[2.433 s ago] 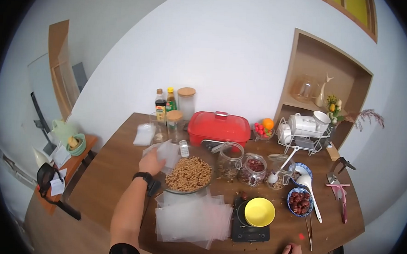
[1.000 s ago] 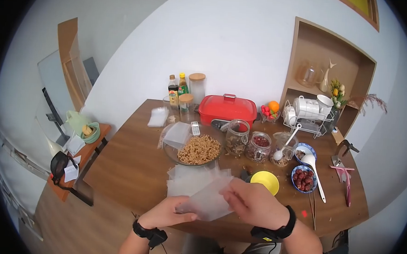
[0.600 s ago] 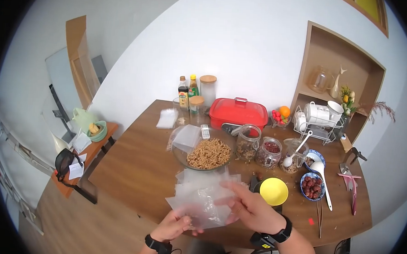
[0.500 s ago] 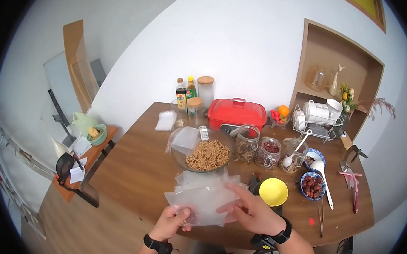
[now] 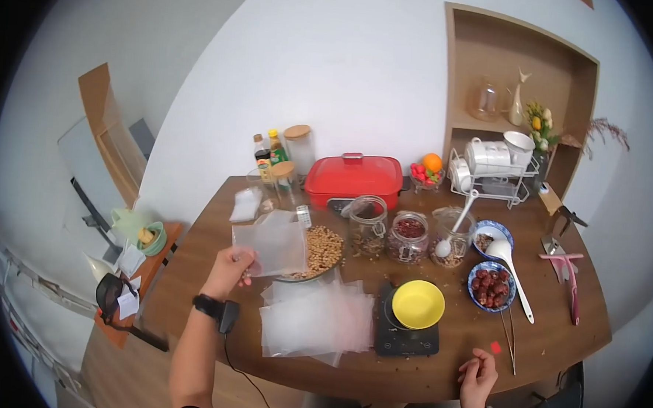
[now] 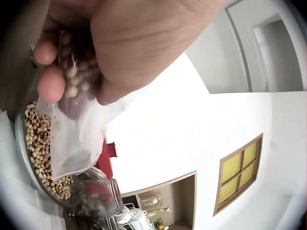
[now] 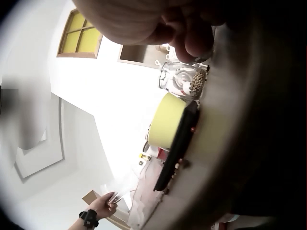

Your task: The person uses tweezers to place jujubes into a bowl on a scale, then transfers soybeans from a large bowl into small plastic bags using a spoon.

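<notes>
My left hand (image 5: 227,273) pinches a clear plastic bag (image 5: 269,249) by one end, raised over the left part of the glass dish of soybeans (image 5: 324,248). In the left wrist view, soybeans (image 6: 79,76) and a dark red piece sit bunched in the bag near the fingers. My right hand (image 5: 477,378) is at the table's front edge, its fingers loosely curled around nothing. A loose pile of empty bags (image 5: 309,321) lies in front of the dish. Right of the pile, a yellow bowl (image 5: 419,305) stands on a black kitchen scale (image 5: 408,344).
Glass jars (image 5: 408,241) line the middle, before a red lidded cooker (image 5: 353,179). On the right are a bowl of red dates (image 5: 492,288), a white spoon (image 5: 518,288), tweezers (image 5: 510,339) and a pink-handled tool (image 5: 573,291). A small bag stack (image 5: 246,204) lies at back left.
Both hands were handling the bag at the front of the table. The right hand has let go and moved right to the table edge; the left has carried the bag up and left.
</notes>
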{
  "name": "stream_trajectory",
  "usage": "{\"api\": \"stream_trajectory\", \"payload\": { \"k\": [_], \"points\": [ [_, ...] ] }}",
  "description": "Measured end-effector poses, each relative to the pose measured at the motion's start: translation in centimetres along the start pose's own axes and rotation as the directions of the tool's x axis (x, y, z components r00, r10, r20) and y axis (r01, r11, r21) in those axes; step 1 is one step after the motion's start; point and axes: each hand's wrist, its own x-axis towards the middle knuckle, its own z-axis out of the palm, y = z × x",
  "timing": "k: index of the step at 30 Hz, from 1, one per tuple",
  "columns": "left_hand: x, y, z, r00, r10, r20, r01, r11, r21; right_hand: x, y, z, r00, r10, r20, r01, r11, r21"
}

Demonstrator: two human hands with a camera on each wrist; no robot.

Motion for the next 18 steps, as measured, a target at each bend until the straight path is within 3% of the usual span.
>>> {"api": "stream_trajectory", "payload": {
  "k": [4,14,18],
  "points": [
    [3.1,2.5,2.1,1.000,-0.006,0.007,0.005,0.993,0.116,-0.4,1.4,-0.3,0.990,-0.137,0.025,0.139,0.982,-0.130],
    [6.7,5.5,4.9,0.992,0.125,0.007,-0.117,0.913,0.390,-0.6,-0.2,-0.1,0.971,-0.240,0.020,0.239,0.951,-0.195],
    [6.9,5.7,4.8,0.958,0.287,-0.029,-0.233,0.828,0.511,-0.6,-0.2,-0.3,0.969,-0.246,0.030,0.247,0.946,-0.208]
  ]
}}
